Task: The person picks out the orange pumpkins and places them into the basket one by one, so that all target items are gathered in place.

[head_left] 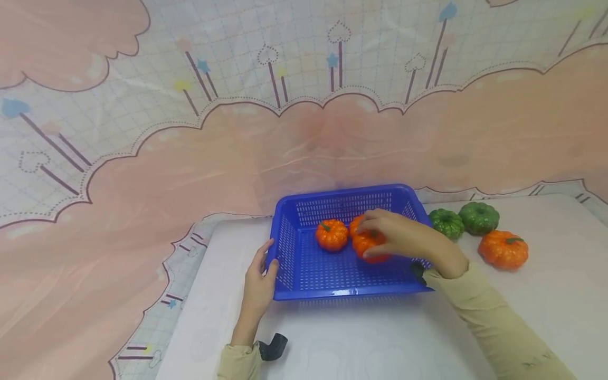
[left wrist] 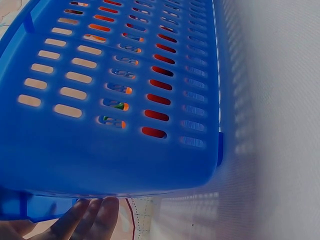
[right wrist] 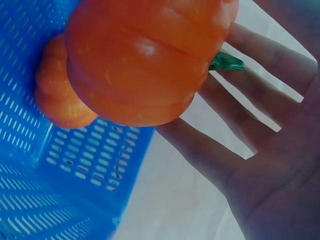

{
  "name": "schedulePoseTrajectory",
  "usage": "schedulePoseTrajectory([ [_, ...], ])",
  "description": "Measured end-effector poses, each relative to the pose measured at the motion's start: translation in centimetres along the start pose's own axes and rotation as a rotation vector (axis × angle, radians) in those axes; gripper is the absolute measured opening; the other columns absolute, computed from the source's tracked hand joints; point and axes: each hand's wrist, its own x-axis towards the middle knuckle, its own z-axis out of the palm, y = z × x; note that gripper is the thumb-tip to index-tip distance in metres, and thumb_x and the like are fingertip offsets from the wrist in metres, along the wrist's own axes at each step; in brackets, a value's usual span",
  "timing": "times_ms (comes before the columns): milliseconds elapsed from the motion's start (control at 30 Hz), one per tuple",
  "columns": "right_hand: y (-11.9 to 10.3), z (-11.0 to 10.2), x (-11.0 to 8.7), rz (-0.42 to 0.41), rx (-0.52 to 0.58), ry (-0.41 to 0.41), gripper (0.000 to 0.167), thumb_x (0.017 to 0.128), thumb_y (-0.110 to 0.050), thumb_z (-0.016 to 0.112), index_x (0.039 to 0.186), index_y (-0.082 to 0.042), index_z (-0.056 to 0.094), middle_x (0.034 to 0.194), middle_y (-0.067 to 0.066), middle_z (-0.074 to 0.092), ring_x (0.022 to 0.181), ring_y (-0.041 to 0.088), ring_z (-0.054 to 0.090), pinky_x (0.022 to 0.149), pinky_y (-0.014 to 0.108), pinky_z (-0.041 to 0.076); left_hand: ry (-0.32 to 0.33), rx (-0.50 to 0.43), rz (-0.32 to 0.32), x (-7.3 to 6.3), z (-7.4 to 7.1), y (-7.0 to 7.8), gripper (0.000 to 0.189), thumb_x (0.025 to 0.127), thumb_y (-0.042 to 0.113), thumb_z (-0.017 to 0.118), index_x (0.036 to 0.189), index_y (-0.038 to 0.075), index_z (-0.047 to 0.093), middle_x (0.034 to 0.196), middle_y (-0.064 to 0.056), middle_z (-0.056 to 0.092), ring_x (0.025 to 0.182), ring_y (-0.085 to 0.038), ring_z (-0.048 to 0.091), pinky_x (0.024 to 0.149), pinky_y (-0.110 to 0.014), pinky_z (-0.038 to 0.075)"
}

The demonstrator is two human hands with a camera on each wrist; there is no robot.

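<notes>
In the head view, we see a blue basket [head_left: 353,291] on a white table [head_left: 375,338], in front of a patterned cloth [head_left: 309,153]. The left hand [head_left: 258,287] grips the basket's left rim, thumb and fingers on either side of it. The right hand [head_left: 396,235] is over the basket's right half, its fingers and thumb bent around the front orange pumpkin [head_left: 366,247]; we cannot tell whether that one touches the basket floor. Just behind it is the rear orange pumpkin [head_left: 355,224], partly hidden, and to the left sits the left orange pumpkin [head_left: 332,235]. Right of the basket we find two green pumpkins [head_left: 480,218] and an outer orange pumpkin [head_left: 503,249].

In the left wrist view, we see orange through the slots of the basket wall, and the left fingers [left wrist: 102,215] close together under the rim.

In the right wrist view, we see the right fingers spread, with gaps between them, their tips against the held pumpkin, whose green stem [right wrist: 227,61] points toward the palm
</notes>
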Motion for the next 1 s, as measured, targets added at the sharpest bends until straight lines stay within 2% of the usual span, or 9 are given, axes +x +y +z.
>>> schedulePoseTrajectory([
  [567, 0.0, 1.5, 2.1, -0.078, 0.021, -0.04, 0.037, 0.082, -0.026, 0.081, 0.11, -0.005, 0.072, 0.11, 0.007, 0.065, 0.104, 0.024, 0.061, 0.097, 0.042, 0.053, 0.002, -0.002, -0.006, 0.1, 0.0, 0.1, 0.048, 0.101, 0.006, 0.047, 0.149, 0.015, 0.044, 0.149, -0.023, 0.046, 0.137, -0.043, 0.045, 0.112, -0.062, 0.033],
  [1000, 0.1, 2.6, 3.4, -0.062, 0.051, -0.102, 0.036, 0.083, -0.027, 0.081, 0.111, -0.006, 0.072, 0.112, 0.006, 0.066, 0.103, 0.022, 0.061, 0.095, 0.04, 0.053, 0.003, 0.0, -0.008, 0.1, 0.0, -0.1, 0.048, 0.101, 0.006, 0.047, 0.149, 0.015, 0.044, 0.148, -0.024, 0.047, 0.137, -0.043, 0.045, 0.111, -0.062, 0.035],
])
